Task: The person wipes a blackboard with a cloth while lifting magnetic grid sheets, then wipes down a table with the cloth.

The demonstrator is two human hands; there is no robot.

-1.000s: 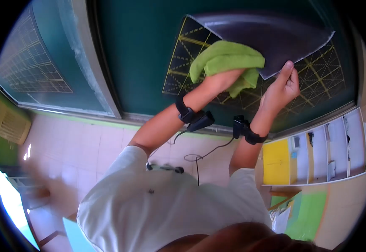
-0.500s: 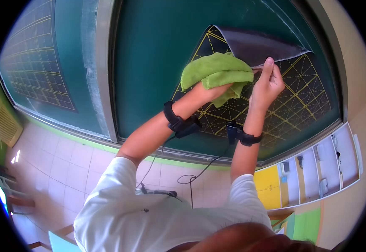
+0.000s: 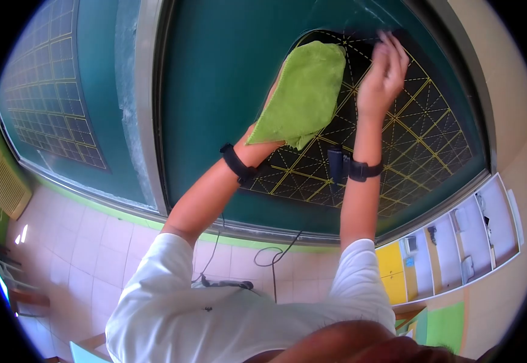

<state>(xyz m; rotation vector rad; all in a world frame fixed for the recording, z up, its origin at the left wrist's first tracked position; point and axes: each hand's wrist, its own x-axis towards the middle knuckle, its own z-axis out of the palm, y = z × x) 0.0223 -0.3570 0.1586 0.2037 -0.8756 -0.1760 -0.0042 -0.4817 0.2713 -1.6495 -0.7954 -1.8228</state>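
Observation:
A black sheet (image 3: 424,127) with a yellow grid and dashed lines lies against the green chalkboard (image 3: 215,78). My left hand (image 3: 271,100) is mostly hidden behind a green cloth (image 3: 306,91), which hangs over it at the sheet's upper left part; a finger edge shows along the cloth's left side. My right hand (image 3: 383,75) is raised at the sheet's upper edge, fingers apart and slightly blurred, with nothing seen in it. Both wrists wear black straps with small devices.
Another gridded sheet (image 3: 52,85) is on the board at the left, beyond a metal frame (image 3: 145,103). A shelf unit (image 3: 451,248) with a yellow door stands at the lower right. Cables (image 3: 274,260) hang above the tiled floor (image 3: 100,242).
The sheet's folded-down top flap has gone up, and its gridded face now shows there. Both hands have moved up; the right has let go of the sheet's edge. The cloth has spread out.

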